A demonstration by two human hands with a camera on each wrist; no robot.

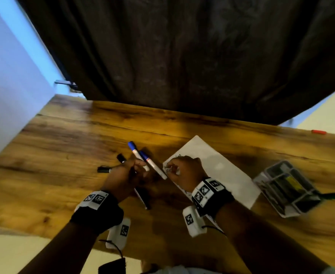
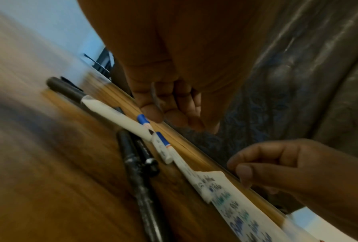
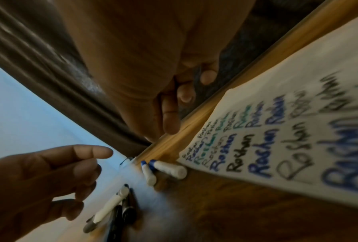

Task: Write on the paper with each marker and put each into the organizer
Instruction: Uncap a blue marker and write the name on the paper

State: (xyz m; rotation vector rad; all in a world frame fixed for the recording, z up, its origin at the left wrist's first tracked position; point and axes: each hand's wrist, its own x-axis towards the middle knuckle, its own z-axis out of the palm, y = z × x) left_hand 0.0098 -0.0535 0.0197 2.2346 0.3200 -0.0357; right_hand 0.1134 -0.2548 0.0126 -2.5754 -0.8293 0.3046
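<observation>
Two white markers with blue caps (image 1: 136,154) (image 1: 155,167) lie side by side on the wooden table, just left of the white paper (image 1: 218,167). Black markers (image 1: 121,158) (image 1: 143,198) lie around them. My left hand (image 1: 135,167) hovers over this pile with its fingers relaxed, holding nothing; its fingertips (image 2: 153,116) are close to a blue cap (image 2: 141,120). My right hand (image 1: 172,167) is over the paper's near-left corner with its fingers curled (image 3: 184,98), and nothing shows in them. The paper (image 3: 277,114) carries rows of blue, black and green writing. The grey organizer (image 1: 261,179) stands to its right.
A green marker (image 1: 334,195) sticks out of the organizer's right end. A small red object (image 1: 319,132) lies at the table's far right. A dark curtain (image 1: 182,56) hangs behind the table's far edge, and a pale wall (image 1: 8,95) runs along the left.
</observation>
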